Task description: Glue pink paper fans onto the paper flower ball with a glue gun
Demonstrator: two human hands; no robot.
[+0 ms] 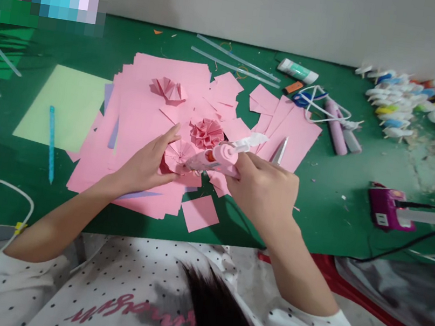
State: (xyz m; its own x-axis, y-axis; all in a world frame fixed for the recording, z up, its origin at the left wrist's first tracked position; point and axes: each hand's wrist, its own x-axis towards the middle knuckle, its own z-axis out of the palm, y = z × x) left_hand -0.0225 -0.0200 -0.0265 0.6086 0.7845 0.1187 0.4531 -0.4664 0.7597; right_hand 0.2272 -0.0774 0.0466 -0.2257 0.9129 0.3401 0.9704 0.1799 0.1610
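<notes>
My left hand is closed around the edge of a pleated pink paper rosette, which faces up over the stack of pink paper. In my right hand is a pink glue gun, gripped by its handle. Its nozzle points left and sits at the right side of the rosette; whether it touches the paper I cannot tell. Just behind lies a fuller folded paper flower. Farther back on the stack rests a fan-folded pink piece.
Pink paper squares and scissors lie around the stack. Left are a pale green sheet and a blue pen. Glue sticks, a white-green tube and another pink glue gun lie behind. A purple box stands right.
</notes>
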